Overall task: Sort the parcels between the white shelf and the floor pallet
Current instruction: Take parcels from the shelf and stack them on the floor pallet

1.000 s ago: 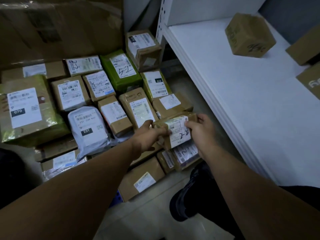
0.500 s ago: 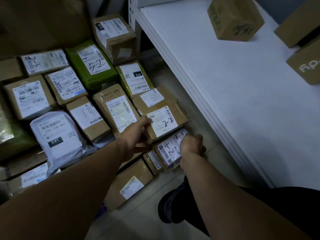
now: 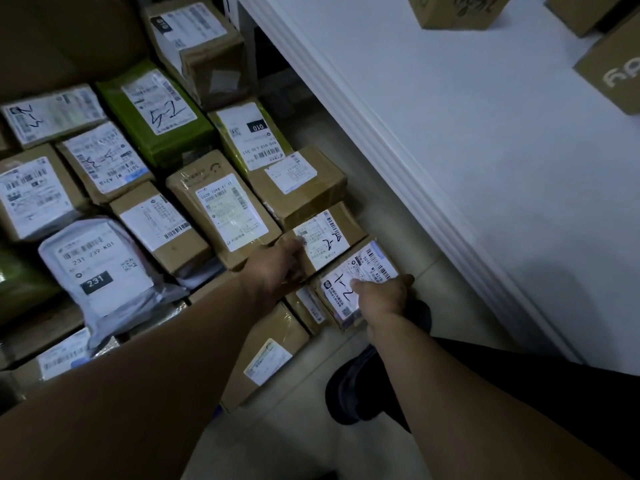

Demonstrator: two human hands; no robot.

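— What's changed over on the left?

— The left hand (image 3: 284, 268) has brought that brown parcel (image 3: 325, 240) down. A second ago both hands had it up in the air, label facing up. Now it lies flat in the row on the floor stack, tight against the taped box (image 3: 304, 192) behind it. The left hand still holds its near corner, fingers curled over the edge.

— So it stayed on the floor side?

— Looks that way. It never went up to the shelf, so I'd call that one sorted.

— And the right hand (image 3: 381, 296)?

— It let go and dropped to the next parcel (image 3: 360, 271), the one marked 1-2, just in front of the first and touching it. The thumb is on the label and the fingers are wrapped round the far edge. That's a proper grip, though the parcel hasn't left the stack yet.

— Lifting it to read, you think?

— I'd guess so. Then it's the same choice, shelf or floor.

— Anything new on the shelf?

— No. The white shelf (image 3: 450, 140) on the right has brown boxes (image 3: 457, 12) along its far side, and the near part is bare. I can't make out the pallet under the pile.
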